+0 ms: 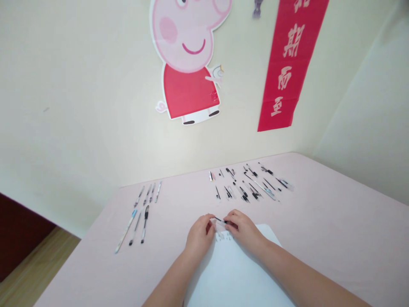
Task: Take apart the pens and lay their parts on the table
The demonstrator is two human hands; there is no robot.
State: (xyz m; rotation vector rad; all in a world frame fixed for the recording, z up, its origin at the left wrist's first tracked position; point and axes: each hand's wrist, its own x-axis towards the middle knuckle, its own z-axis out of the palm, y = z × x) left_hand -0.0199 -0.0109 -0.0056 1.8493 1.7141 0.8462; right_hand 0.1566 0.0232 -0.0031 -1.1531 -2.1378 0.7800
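My left hand (200, 236) and my right hand (243, 228) meet above the top of a white sheet (238, 273). Between them runs a slim pen (220, 221) with a clear body and a dark tip or refill. Thumb and fingers of my left hand pinch its left end, while those of my right hand close on the darker right end. Whether its parts are joined cannot be made out. Below the fingers, small dark marks (223, 237) show along the sheet's top edge; they are too small to read.
Several loose pen parts (245, 194), black and clear, lie scattered at the back right of the pink table (338, 238). To the left, several pens lie in two rows, including a blue-capped pen (126, 230) and a black-capped pen (145, 224). A wall (96, 106) rises behind.
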